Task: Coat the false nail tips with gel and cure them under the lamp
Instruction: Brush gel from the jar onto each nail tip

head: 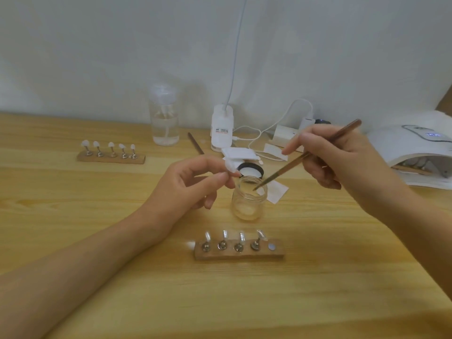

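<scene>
- Your right hand grips brush, bristles inside glass jar, middle of desk.
- Your left hand pinches white nail tip beside jar rim.

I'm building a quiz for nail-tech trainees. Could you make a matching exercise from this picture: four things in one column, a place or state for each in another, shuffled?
Things
1. brush
2. near wooden holder
3. far wooden holder
4. curing lamp

Places or states
A. carries five white tips
B. stands at the far right, display lit
C. tip inside the glass jar, gripped by the right hand
D. four clear tips, one slot empty

Pairs: 1-C, 2-D, 3-A, 4-B
</scene>
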A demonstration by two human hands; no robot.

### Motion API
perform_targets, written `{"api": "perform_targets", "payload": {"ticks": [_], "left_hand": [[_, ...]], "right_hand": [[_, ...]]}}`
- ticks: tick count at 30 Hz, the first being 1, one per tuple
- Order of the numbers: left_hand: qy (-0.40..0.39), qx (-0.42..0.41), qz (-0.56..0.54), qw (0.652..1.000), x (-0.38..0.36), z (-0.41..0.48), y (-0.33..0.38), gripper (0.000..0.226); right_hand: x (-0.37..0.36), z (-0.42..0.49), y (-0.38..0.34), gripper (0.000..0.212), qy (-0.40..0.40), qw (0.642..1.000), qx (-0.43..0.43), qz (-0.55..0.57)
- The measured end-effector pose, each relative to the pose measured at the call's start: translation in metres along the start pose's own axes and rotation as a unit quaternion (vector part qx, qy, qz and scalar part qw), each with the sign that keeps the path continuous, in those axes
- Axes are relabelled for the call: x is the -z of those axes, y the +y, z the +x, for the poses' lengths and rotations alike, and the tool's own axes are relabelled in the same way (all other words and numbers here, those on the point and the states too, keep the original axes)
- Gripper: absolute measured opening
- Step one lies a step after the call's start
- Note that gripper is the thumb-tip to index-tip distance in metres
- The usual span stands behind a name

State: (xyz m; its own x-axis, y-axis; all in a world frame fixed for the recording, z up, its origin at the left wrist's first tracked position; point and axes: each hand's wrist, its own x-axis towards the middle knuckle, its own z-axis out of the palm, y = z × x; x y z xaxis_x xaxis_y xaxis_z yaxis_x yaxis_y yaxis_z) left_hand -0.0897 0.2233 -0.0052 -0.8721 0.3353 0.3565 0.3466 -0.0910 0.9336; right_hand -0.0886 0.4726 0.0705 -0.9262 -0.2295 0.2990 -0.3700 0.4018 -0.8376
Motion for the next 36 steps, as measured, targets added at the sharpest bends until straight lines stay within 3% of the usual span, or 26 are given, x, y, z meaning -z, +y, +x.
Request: {"api": "perform_targets", "payload": {"ticks": [3, 11, 22, 25, 28, 36], "left_hand": [[0.001, -0.003, 0.003, 1.0, 0.0, 0.0, -0.001, 0.011], [0.012, -0.008, 0.0, 1.0, -0.001, 0.001, -0.002, 0.008], [0.062, 0.017, 0.028, 0.998, -0.001, 0.002, -0.004, 0.003], [0.072, 0.026, 0.036, 0.996, -0.003, 0.002, -0.003, 0.011], [0.087, 0.041, 0.048, 0.994, -0.003, 0.003, -0.002, 0.021], [0.064, 0.059, 0.099, 0.991, -0.004, 0.004, -0.005, 0.006]], "right_hand": [[-0.006, 0.002, 0.008, 0.023, -0.01, 0.999, -0.032, 0.014], [-0.024, 0.0, 0.021, 0.025, -0.05, 0.998, -0.013, 0.023], [-0.013, 0.005, 0.025, 0.02, -0.025, 0.996, -0.028, 0.081], [-0.009, 0.006, 0.023, 0.024, -0.019, 0.996, -0.009, 0.092], [0.001, 0.009, 0.025, 0.025, 0.005, 0.99, -0.013, 0.141], [0.0, 0.006, 0.058, 0.019, 0.003, 0.951, -0.104, 0.29]]}}
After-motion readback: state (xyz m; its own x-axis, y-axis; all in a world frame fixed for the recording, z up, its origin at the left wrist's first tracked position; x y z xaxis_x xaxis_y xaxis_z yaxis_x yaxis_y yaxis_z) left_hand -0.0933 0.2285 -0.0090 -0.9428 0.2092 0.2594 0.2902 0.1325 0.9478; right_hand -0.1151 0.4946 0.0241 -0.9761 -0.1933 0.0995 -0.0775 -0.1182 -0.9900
